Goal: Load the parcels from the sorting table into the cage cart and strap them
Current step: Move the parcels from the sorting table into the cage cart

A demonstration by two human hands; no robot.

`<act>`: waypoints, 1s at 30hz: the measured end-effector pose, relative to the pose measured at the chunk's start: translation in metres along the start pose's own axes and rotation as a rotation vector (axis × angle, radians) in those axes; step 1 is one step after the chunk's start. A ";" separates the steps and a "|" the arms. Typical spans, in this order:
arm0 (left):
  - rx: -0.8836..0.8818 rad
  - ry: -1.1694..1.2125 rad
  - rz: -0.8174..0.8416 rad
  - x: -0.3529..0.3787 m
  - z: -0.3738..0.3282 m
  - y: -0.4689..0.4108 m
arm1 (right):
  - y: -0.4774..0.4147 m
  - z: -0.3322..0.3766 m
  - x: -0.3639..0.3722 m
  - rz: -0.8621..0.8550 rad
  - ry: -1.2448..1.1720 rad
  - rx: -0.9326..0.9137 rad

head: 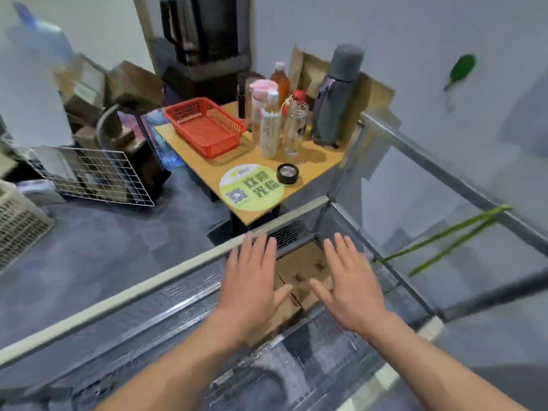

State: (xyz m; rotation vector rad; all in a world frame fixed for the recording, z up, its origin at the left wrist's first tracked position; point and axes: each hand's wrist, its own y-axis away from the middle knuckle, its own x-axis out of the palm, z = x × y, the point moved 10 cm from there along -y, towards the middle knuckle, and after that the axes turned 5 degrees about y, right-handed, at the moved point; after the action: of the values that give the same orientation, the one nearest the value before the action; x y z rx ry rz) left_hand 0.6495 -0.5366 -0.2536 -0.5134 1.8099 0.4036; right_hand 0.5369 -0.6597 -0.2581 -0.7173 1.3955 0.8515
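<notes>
While my left hand [252, 280] and right hand [350, 289] hover flat with fingers spread, holding nothing, the parcel [299, 271] lies beneath and between them inside the cage cart [148, 287], lower centre of frame. The green strap [444, 241] hangs rightward, nearer my right hand.

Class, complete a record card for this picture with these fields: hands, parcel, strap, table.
Hands: left hand and right hand both open, fingers spread, above the parcel
Parcel: brown cardboard, low inside the cage cart
Strap: green strap hangs from the cart's rail at right, not across the parcel
Table: wooden table beyond the cart, bearing red basket and bottles
</notes>
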 end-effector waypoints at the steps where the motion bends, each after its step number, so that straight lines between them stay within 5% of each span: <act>1: 0.029 -0.017 -0.038 -0.019 -0.014 -0.001 | 0.006 -0.005 -0.022 -0.028 0.008 0.012; 13: 0.266 -0.073 -0.343 -0.185 -0.181 0.028 | 0.110 -0.085 -0.224 -0.384 0.138 0.157; 30: 0.771 0.100 -0.514 -0.249 -0.375 0.163 | 0.387 -0.114 -0.348 -0.672 0.364 0.568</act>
State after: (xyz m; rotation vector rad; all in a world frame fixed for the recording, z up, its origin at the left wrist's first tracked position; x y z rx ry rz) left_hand 0.3220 -0.5572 0.0951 -0.4240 1.6866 -0.6619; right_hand 0.1543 -0.5813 0.1041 -0.8350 1.4759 -0.2126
